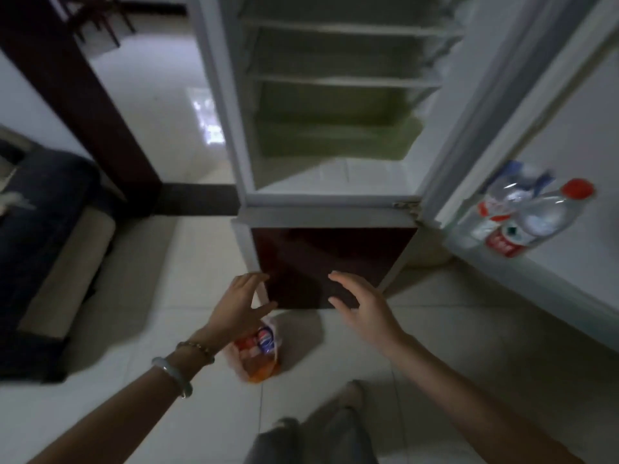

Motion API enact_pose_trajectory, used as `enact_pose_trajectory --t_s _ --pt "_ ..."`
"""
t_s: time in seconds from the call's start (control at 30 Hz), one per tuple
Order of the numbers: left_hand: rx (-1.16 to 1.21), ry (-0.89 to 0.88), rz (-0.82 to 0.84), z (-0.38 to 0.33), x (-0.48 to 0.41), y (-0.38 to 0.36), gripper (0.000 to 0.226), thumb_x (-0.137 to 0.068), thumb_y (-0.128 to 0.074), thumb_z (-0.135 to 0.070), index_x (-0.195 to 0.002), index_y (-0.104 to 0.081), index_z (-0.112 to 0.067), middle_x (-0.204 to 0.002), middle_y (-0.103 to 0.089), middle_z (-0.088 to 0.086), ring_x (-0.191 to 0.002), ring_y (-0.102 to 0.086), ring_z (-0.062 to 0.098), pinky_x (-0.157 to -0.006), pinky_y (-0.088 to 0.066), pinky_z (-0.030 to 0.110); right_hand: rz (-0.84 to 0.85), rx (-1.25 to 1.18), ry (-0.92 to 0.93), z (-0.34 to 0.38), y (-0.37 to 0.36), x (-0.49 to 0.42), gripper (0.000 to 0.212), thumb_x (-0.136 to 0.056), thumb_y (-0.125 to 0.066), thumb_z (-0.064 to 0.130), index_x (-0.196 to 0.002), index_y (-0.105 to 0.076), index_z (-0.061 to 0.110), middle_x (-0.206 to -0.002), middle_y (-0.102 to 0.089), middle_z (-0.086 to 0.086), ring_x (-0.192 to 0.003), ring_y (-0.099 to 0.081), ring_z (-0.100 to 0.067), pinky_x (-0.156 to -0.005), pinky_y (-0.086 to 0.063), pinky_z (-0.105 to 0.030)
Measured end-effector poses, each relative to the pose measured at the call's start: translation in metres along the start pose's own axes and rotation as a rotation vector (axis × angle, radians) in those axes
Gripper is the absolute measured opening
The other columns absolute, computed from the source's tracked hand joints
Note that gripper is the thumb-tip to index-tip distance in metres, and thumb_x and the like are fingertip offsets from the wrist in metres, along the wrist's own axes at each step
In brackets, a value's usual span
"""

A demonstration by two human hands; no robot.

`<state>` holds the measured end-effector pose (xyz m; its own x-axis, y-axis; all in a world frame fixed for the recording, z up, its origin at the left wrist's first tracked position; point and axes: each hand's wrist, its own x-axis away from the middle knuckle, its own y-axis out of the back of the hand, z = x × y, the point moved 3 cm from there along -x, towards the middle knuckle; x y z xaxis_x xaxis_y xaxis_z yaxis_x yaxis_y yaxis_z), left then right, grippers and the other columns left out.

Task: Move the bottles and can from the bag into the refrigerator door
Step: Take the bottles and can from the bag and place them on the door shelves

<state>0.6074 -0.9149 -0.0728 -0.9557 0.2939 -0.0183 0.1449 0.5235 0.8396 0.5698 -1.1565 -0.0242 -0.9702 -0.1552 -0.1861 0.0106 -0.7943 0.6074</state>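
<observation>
two hands were out over the floor, both empty, fingers spread. going left to right: our left hand (pixel 239 301) hovered just above the bag (pixel 256 354), which sat on the tiles in front of the fridge's lower door, with a blue-and-red can (pixel 267 339) and something orange showing inside. our right hand (pixel 360 304) hung open beside it, holding nothing. far right, the refrigerator door (pixel 569 135) stood open with two clear bottles (pixel 522 216) already in its shelf. we judged this a reach-back step: next move called for dipping into the bag, gripping the can, carrying it right.
</observation>
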Motion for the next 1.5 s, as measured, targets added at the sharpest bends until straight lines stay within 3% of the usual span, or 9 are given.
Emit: enact_pose_trajectory --t_s 0.3,0.43,0.63,0.93,1.13,1.23,1.4,1.5 --pt "0.086 0.469 0.087 0.142 0.11 -0.095 0.054 -0.081 -0.067 -0.037 -0.126 -0.05 -0.013 -0.13 -0.053 0.008 -0.119 -0.045 0.025 -0.098 -0.037 0.033 0.315 0.027 -0.021 -0.06 -0.157 0.012 0.042 -0.083 -0.067 0.008 -0.123 -0.056 0.012 -0.121 -0.059 0.0 -0.113 -0.051 -0.008 -0.097 -0.036 -0.01" --pt "0.094 0.535 0.139 0.192 0.118 -0.159 0.055 -0.082 -0.067 -0.036 -0.127 -0.049 -0.01 -0.13 -0.053 0.012 -0.119 -0.045 0.027 -0.099 -0.037 0.036 0.355 0.042 -0.058 -0.119 -0.219 0.014 0.04 -0.084 -0.065 0.008 -0.123 -0.056 0.008 -0.121 -0.061 -0.01 -0.113 -0.054 -0.018 -0.095 -0.042 -0.022" --pt "0.113 0.561 0.157 0.258 0.106 -0.255 0.053 -0.084 -0.064 -0.036 -0.128 -0.047 -0.013 -0.132 -0.052 0.011 -0.119 -0.045 0.026 -0.098 -0.039 0.037 0.356 0.068 -0.176 -0.223 -0.302 0.027 0.038 -0.082 -0.066 0.009 -0.12 -0.057 0.008 -0.12 -0.061 -0.012 -0.109 -0.057 -0.024 -0.088 -0.042 -0.024" --pt "0.054 0.369 0.17 0.357 0.05 -0.381 0.049 -0.086 -0.061 -0.032 -0.129 -0.046 -0.014 -0.135 -0.049 0.008 -0.121 -0.045 0.028 -0.099 -0.043 0.044 0.494 0.108 -0.011 -0.345 -0.42 0.008 0.038 -0.081 -0.069 0.009 -0.118 -0.058 0.005 -0.115 -0.063 -0.015 -0.104 -0.058 -0.023 -0.084 -0.048 -0.026" --pt "-0.299 0.017 0.285 0.401 0.012 -0.455 0.058 -0.083 -0.065 -0.027 -0.135 -0.041 -0.017 -0.138 -0.046 0.007 -0.126 -0.041 0.025 -0.105 -0.032 0.038 0.465 0.1 0.128 -0.397 -0.478 -0.025 0.038 -0.082 -0.066 0.007 -0.119 -0.057 0.005 -0.123 -0.06 -0.014 -0.114 -0.055 -0.024 -0.096 -0.046 -0.034" --pt "-0.375 -0.077 0.348 0.42 -0.001 -0.489 0.062 -0.086 -0.061 -0.026 -0.14 -0.033 -0.019 -0.145 -0.038 0.006 -0.132 -0.034 0.025 -0.108 -0.026 0.038 0.448 0.108 0.202 -0.42 -0.495 -0.025 0.038 -0.081 -0.066 0.003 -0.118 -0.058 0.003 -0.123 -0.06 -0.016 -0.115 -0.055 -0.026 -0.097 -0.047 -0.039" --pt "-0.52 -0.204 0.472 0.439 -0.012 -0.539 0.066 -0.085 -0.06 -0.027 -0.142 -0.028 -0.018 -0.149 -0.031 0.008 -0.137 -0.026 0.027 -0.112 -0.02 0.04 0.42 0.089 0.268 -0.443 -0.509 -0.014 0.04 -0.078 -0.069 0.002 -0.117 -0.058 0.002 -0.12 -0.062 -0.016 -0.113 -0.057 -0.026 -0.098 -0.046 -0.037" --pt "-0.6 -0.358 0.457 0.436 -0.012 -0.556 0.065 -0.082 -0.063 -0.025 -0.139 -0.033 -0.015 -0.146 -0.036 0.013 -0.135 -0.029 0.032 -0.113 -0.019 0.046 0.406 0.085 0.279 -0.449 -0.51 -0.012 0.041 -0.078 -0.07 0.001 -0.117 -0.058 0.001 -0.119 -0.062 -0.017 -0.112 -0.057 -0.026 -0.096 -0.047 -0.038"
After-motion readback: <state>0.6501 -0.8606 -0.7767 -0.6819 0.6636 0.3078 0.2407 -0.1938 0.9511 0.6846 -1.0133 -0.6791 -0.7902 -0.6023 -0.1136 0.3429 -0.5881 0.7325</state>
